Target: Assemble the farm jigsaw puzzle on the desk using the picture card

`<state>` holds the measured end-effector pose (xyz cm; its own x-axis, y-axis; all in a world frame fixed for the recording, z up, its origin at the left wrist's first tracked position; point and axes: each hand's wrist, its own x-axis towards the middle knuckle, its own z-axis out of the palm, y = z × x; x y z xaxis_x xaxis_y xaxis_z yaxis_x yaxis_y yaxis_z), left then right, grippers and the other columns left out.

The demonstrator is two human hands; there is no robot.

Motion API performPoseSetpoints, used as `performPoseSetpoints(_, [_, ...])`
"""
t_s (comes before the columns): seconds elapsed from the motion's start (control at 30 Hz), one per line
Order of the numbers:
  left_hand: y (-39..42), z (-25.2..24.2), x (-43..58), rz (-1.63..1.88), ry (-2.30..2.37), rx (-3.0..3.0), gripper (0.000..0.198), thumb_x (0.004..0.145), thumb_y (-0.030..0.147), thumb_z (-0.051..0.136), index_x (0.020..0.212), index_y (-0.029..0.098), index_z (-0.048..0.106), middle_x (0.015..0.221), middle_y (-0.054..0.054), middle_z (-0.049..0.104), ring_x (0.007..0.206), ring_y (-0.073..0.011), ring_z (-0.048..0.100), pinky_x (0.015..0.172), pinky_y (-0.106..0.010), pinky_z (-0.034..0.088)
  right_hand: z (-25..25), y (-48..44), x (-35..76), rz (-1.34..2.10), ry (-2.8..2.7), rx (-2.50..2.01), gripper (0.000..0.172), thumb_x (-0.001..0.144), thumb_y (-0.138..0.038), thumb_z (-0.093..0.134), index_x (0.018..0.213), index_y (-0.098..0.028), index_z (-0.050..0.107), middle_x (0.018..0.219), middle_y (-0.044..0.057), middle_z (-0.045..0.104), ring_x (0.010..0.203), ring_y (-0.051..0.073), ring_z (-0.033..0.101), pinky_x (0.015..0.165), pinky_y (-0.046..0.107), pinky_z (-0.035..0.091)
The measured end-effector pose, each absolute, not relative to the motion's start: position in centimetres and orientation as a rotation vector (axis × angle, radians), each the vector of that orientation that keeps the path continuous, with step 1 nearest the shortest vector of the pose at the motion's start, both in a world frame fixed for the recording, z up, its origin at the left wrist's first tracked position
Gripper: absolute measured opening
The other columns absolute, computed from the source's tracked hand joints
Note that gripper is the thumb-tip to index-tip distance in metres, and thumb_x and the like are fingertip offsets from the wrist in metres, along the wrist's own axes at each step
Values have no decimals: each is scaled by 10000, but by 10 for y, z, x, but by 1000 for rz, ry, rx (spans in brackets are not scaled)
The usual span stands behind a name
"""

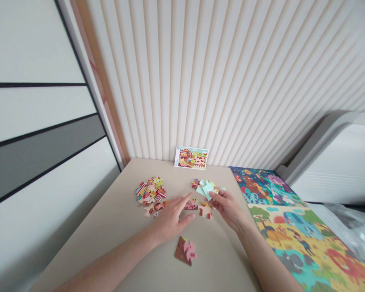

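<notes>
My left hand (172, 217) lies low over the beige table (121, 227) with its fingers stretched out, fingertips touching a small pinkish puzzle piece (191, 205). My right hand (228, 207) pinches a pale green puzzle piece (208, 190) at its edge. Another reddish piece (206, 210) lies between the two hands. A pile of loose colourful pieces (150, 194) sits just left of my left hand. A joined brown-and-pink corner section (185, 250) lies nearer to me. A small cluster of pieces (198, 183) rests beyond the green piece.
A reference picture card (191, 157) leans against the ribbed wall at the table's back edge. A large finished colourful puzzle (295, 223) covers the table's right side. A white and grey panel wall stands on the left, a white appliance on the right.
</notes>
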<state>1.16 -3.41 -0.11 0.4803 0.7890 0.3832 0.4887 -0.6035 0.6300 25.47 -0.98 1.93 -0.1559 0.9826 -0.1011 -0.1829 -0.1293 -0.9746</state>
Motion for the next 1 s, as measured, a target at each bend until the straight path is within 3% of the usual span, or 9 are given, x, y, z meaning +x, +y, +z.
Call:
performPoseSetpoints(0.2, [-40, 7, 15, 1081, 999, 1965, 326, 940, 388, 615, 1204, 196, 618, 978, -46, 700, 889, -187, 632, 844, -295, 490, 14, -31, 217, 1566, -1296, -1090, 372, 751, -525, 797, 783, -165, 710, 711, 10, 671, 615, 116, 544, 603, 242, 405])
performPoseSetpoints(0.43, [-32, 0, 12, 1033, 901, 1553, 292, 966, 411, 553, 1108, 175, 653, 936, -46, 675, 853, -186, 628, 772, -284, 516, -2, -35, 212, 1415, -1636, -1184, 527, 887, -636, 591, 716, -152, 713, 629, 12, 598, 575, 116, 461, 564, 260, 349])
performPoseSetpoints(0.63, [-29, -3, 6, 929, 887, 1476, 344, 942, 489, 576, 914, 155, 653, 776, -9, 616, 723, -148, 575, 670, -235, 483, 12, -31, 219, 1302, -1496, -1086, 486, 860, -574, 673, 1159, -191, 675, 717, -11, 589, 627, 122, 493, 566, 248, 376])
performPoseSetpoints(0.77, [-30, 3, 6, 945, 879, 1484, 397, 977, 504, 506, 851, 152, 639, 731, -9, 605, 691, -143, 568, 649, -233, 464, 15, -30, 224, 1365, -1497, -1094, 424, 821, -554, 725, 1009, -175, 708, 690, -3, 622, 603, 116, 515, 561, 246, 384])
performPoseSetpoints(0.83, [-31, 6, 6, 964, 851, 1486, 401, 986, 499, 489, 861, 153, 648, 753, -20, 621, 713, -153, 585, 675, -247, 475, 13, -30, 223, 1361, -1452, -1143, 434, 790, -578, 741, 961, -181, 707, 670, 6, 647, 588, 128, 542, 555, 253, 391])
performPoseSetpoints(1.0, [-32, 4, 8, 947, 802, 1416, 352, 908, 454, 639, 1103, 162, 661, 929, -50, 685, 814, -181, 628, 766, -288, 517, 10, -31, 221, 1358, -1433, -1199, 485, 777, -643, 712, 925, -181, 705, 684, 41, 698, 596, 167, 601, 557, 273, 413])
